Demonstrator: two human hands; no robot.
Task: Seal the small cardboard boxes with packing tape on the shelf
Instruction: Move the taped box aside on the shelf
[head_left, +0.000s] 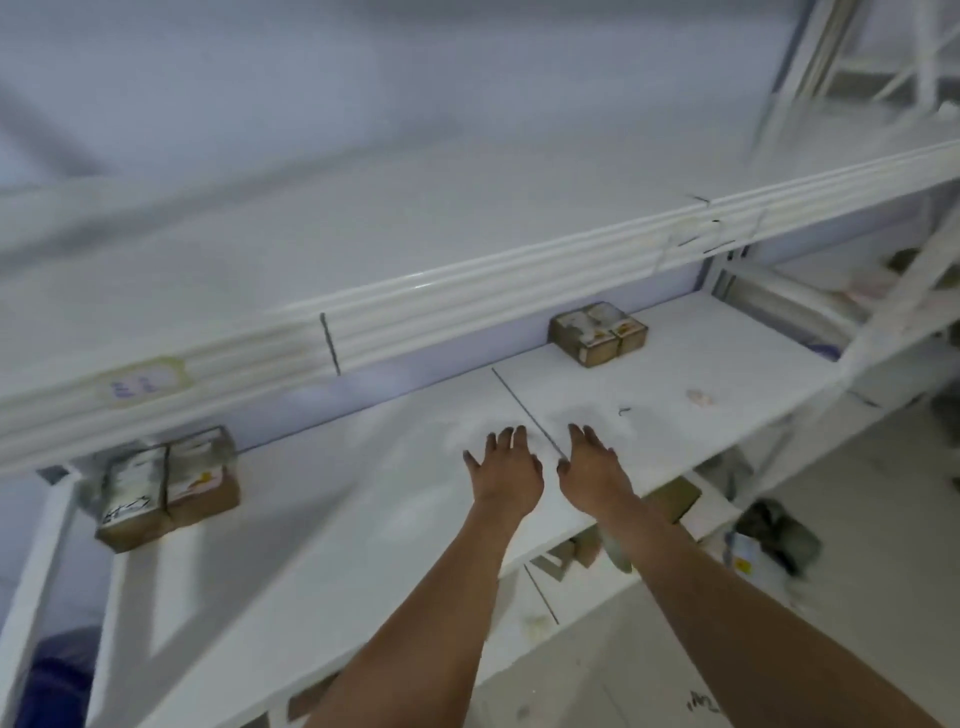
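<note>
Two small cardboard boxes (169, 488) stand side by side at the left end of the white shelf (337, 519), with white labels on top. Another pair of small boxes (597, 335) sits at the back of the shelf, to the right. My left hand (506, 473) and my right hand (589, 470) reach out side by side over the middle of the shelf, fingers spread, palms down, holding nothing. Both hands are well apart from either pair of boxes. No roll of packing tape is in view.
An upper shelf edge (415, 306) runs across above the boxes. A small crumpled scrap (701, 397) lies on the shelf at right. Below the shelf, cardboard pieces (675, 499) and a dark object (779, 535) lie on the floor. A shelf upright (904, 306) slants at right.
</note>
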